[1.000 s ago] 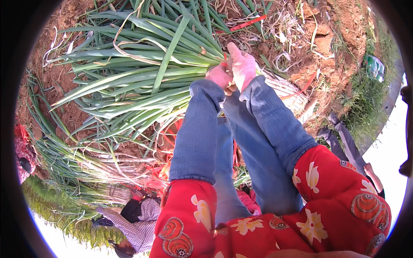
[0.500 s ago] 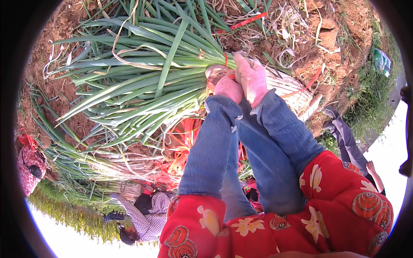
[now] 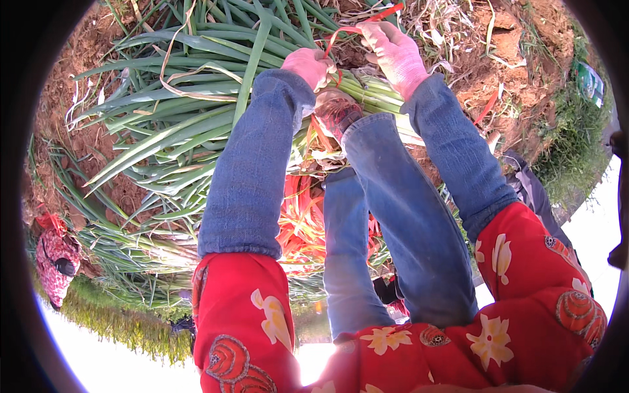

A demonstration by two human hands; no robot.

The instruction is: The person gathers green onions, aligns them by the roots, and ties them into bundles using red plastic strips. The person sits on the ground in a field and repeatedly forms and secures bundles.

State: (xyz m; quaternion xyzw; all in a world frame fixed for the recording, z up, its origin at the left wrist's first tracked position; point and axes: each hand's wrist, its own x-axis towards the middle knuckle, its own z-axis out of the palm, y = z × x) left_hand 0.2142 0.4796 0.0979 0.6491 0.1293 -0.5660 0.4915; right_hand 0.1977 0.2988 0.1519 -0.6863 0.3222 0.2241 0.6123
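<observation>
A large bundle of green onions (image 3: 177, 118) lies on the soil, long green leaves fanned left and pale stalks toward the right. My shoe (image 3: 337, 112) presses on it where leaves meet stalks. In a pink glove, my left hand (image 3: 308, 67) is closed at the bundle's upper side, on one part of a red tie strip (image 3: 335, 39). To its right my gloved right hand (image 3: 396, 57) pinches the strip, which arches between the two hands. Part of the strip lies against the stalks beside the shoe. Forearms and shoe hide much of the pale end.
Loose red strips (image 3: 303, 223) are heaped by my legs. More green onions (image 3: 151, 245) lie at the lower left. A person in patterned clothing (image 3: 57, 262) is at the far left. Dry husks (image 3: 442, 29) litter the soil; a green packet (image 3: 588, 84) lies in the grass.
My hands were together over the bundle by the shoe. They have moved apart and upward, the left going left and the right going up, with the red strip stretched between them.
</observation>
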